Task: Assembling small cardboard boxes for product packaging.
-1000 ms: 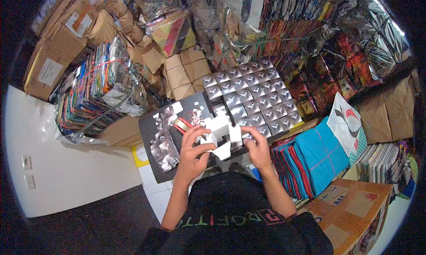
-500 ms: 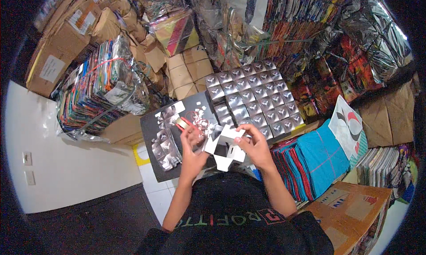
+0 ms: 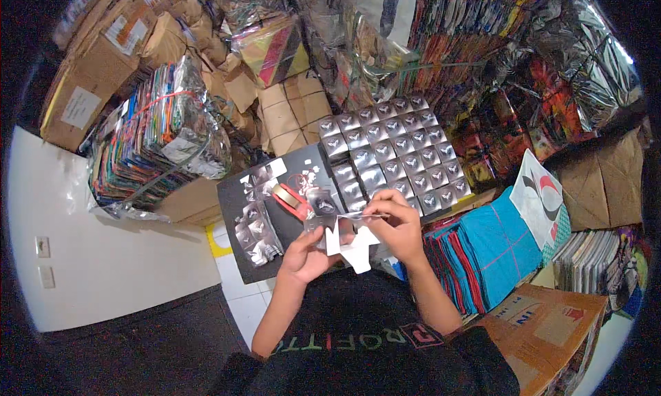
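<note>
A small carton [image 3: 356,255], white inside and silver-grey outside, is held in front of my chest with its flaps spread. One flap, with a dark emblem on it, stands up at its far left. My left hand [image 3: 308,257] cups the carton's left side, thumb up along it, the other fingers partly behind it. My right hand [image 3: 397,225] pinches the upper right edge, fingertips bent over it. Just past the carton a red tape dispenser [image 3: 292,202] with a roll of tape lies on the dark tabletop [image 3: 234,189].
Rows of closed silver boxes [image 3: 413,151] fill the far right of the table. Flat silver carton pieces [image 3: 256,234] lie at its left, white paper scraps [image 3: 310,172] farther back. Bundled packs [image 3: 151,134], blue folded cloth [image 3: 502,237] and a cardboard box [image 3: 544,327] stand around.
My left hand has come down from beside the tape dispenser onto the carton's left side. The carton has turned, and its emblem flap now shows. My right fingers have closed over its edge.
</note>
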### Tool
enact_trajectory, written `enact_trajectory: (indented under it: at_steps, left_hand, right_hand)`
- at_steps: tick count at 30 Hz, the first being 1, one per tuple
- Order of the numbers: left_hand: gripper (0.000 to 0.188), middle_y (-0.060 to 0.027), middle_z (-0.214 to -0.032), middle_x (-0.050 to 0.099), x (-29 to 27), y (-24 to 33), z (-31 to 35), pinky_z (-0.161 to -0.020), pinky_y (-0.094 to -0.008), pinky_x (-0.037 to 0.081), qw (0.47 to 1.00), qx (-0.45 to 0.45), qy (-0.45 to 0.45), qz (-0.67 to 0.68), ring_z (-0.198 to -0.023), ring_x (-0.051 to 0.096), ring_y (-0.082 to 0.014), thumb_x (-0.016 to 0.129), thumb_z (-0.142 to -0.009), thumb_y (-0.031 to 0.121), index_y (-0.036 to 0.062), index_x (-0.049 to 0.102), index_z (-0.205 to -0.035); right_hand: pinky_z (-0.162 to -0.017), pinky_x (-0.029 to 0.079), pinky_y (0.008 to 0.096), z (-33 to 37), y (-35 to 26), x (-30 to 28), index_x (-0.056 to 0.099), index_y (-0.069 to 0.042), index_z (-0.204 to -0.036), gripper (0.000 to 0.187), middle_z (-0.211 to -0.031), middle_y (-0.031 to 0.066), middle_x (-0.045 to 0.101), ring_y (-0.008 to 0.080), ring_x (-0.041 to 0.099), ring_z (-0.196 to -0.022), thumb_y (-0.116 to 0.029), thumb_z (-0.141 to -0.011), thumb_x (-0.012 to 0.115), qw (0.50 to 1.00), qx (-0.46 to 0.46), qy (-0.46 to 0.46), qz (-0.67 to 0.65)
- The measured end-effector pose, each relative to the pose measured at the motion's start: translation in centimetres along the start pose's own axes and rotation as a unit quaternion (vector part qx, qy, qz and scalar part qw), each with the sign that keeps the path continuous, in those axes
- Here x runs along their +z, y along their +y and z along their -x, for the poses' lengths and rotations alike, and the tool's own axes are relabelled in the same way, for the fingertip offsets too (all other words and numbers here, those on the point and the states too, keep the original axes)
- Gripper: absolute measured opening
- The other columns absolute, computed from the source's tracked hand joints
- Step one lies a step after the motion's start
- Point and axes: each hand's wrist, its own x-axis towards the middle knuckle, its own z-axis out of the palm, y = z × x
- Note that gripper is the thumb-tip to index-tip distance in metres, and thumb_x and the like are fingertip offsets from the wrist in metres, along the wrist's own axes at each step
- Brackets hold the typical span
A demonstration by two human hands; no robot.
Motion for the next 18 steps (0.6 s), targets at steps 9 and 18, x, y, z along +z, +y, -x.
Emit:
enact_trajectory:
  at_steps: [9,18]
  left_hand:
    - [0.044,-0.0194,-0.133,0.063,-0.5,0.3,-0.1,-0.111,-0.0542,0.045,1.000,-0.003,-0.026,0.012,-0.125,0.061,-0.0359,0.062,-0.100,0.019,-0.0015,0.054,-0.138]
    - [0.058,-0.0159,-0.134,0.062,2.2,0.3,-0.5,-0.111,-0.0483,0.045,0.989,0.086,-0.003,-0.120,-0.126,0.060,-0.0303,0.076,-0.089,0.013,-0.0007,0.051,-0.139]
  right_hand:
    - [-0.090,0.049,0.0330,-0.3,-2.3,-0.1,0.079,-0.003,-0.099,0.023,-0.115,0.0109,0.059,0.0190,0.062,-0.100,-0.021,-0.091,0.067,0.988,-0.091,-0.096,0.076]
    - [-0.087,0.053,0.0301,-0.3,-0.5,1.2,0.061,-0.004,-0.115,0.040,-0.112,0.0065,0.058,0.0147,0.063,-0.100,-0.008,-0.083,0.083,0.999,-0.009,-0.027,-0.021]
